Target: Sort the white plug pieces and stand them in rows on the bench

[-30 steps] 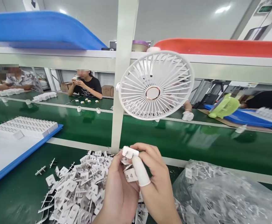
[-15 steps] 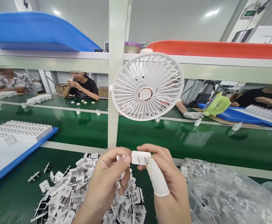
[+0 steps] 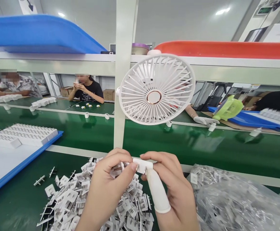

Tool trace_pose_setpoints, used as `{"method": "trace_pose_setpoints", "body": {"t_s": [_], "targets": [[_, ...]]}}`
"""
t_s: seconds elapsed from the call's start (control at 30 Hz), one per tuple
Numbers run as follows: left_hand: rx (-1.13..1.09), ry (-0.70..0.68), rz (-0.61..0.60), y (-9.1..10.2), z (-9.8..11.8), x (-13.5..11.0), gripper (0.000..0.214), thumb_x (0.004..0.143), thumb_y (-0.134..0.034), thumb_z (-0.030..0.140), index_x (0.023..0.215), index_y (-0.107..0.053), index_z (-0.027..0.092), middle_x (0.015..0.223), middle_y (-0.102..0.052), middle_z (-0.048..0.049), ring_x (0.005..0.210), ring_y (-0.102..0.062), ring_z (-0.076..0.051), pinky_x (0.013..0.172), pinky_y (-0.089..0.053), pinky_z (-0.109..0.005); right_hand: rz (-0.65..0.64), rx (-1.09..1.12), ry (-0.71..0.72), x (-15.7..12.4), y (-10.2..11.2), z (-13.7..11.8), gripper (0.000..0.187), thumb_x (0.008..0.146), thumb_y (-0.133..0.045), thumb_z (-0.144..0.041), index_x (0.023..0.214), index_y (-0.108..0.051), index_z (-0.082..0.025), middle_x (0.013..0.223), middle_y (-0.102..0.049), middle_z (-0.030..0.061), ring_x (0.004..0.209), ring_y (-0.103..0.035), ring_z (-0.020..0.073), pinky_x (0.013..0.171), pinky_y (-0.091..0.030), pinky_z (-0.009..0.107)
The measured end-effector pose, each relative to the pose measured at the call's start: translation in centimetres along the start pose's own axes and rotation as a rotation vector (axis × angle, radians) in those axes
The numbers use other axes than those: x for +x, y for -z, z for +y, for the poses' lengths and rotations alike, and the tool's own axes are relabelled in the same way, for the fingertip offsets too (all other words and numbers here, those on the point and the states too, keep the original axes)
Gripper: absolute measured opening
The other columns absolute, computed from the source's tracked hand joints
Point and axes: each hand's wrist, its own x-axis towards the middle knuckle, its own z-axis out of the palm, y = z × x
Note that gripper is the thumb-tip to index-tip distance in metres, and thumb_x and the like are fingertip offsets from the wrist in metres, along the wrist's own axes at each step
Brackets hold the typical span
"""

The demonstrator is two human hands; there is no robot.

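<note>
Both of my hands hold a small white plug plate with metal prongs above the bench. My left hand pinches its left end, the thumb at one prong. Further white plug pieces show behind that thumb, within the curled left fingers. My right hand grips the other end, its thumb in a white finger cot pressed by the second prong. Below and around my left hand lies a heap of similar pronged plates. The far side of the held plate is hidden.
A blue-edged tray with rows of white pronged blocks stands left. A clear plastic bag of plates lies right. A white fan hangs by the post ahead. Beyond the green belt several people sit at work.
My left thumb has moved onto the plate by its left prong, and the plate has tilted, its right end lower. The whole view has shifted slightly.
</note>
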Motion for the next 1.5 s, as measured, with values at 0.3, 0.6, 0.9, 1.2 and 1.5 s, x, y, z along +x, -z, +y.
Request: {"method": "trace_pose_setpoints", "body": {"t_s": [0.3, 0.6, 0.9, 1.2, 1.5], "targets": [[-0.041, 0.052, -0.056, 0.6, 0.4, 0.2, 0.018, 0.075, -0.064, 0.025, 0.058, -0.066, 0.017, 0.070, -0.054, -0.0017, 0.041, -0.037, -0.005, 0.036, -0.026, -0.020, 0.020, 0.137, -0.107, 0.5, 0.0, -0.2, 0.022, 0.092, -0.044, -0.021, 0.073, -0.055, -0.023, 0.095, -0.060, 0.0018, 0.084, -0.056, 0.0165, 0.066, -0.044, 0.027], [0.043, -0.003, -0.033, 0.6, 0.5, 0.3, 0.019, 0.074, -0.064, 0.025, 0.056, -0.067, 0.019, 0.071, -0.055, -0.0025, 0.046, -0.038, -0.007, 0.038, -0.026, -0.021, 0.005, 0.323, -0.155, 0.3, -0.3, -0.1, 0.037, 0.100, -0.030, -0.032, 0.074, -0.055, -0.022, 0.093, -0.059, 0.0017, 0.080, -0.055, 0.0166, 0.069, -0.038, 0.030], [0.024, -0.093, -0.089, 0.0, 0.8, -0.2, 0.020, 0.075, -0.063, 0.022, 0.056, -0.068, 0.019, 0.068, -0.052, -0.0033, 0.048, -0.034, -0.009, 0.045, -0.025, -0.024, -0.037, 0.185, -0.143, 0.3, 0.0, 0.9, 0.027, 0.095, -0.040, -0.027, 0.069, -0.044, -0.021, 0.080, -0.055, 0.0009, 0.062, -0.049, 0.0143, 0.053, -0.033, 0.027], [0.159, -0.106, -0.044, 0.0, 0.4, -0.1, 0.021, 0.078, -0.060, 0.024, 0.058, -0.062, 0.020, 0.069, -0.051, -0.0013, 0.052, -0.040, -0.010, 0.048, -0.029, -0.024, -0.002, -0.022, 0.067, 0.0, 0.0, 1.1, 0.019, 0.092, -0.038, -0.015, 0.074, -0.041, -0.021, 0.079, -0.052, 0.0022, 0.065, -0.048, 0.0146, 0.049, -0.032, 0.026], [0.121, -0.067, 0.019, 0.2, 0.4, 0.0, 0.026, 0.082, -0.058, 0.029, 0.058, -0.062, 0.019, 0.071, -0.055, -0.0025, 0.047, -0.039, -0.010, 0.044, -0.029, -0.024, 0.011, 0.018, -0.030, 0.4, -0.1, 0.9, 0.024, 0.096, -0.035, -0.018, 0.072, -0.039, -0.021, 0.076, -0.050, -0.0009, 0.055, -0.041, 0.0118, 0.047, -0.027, 0.026]]}}
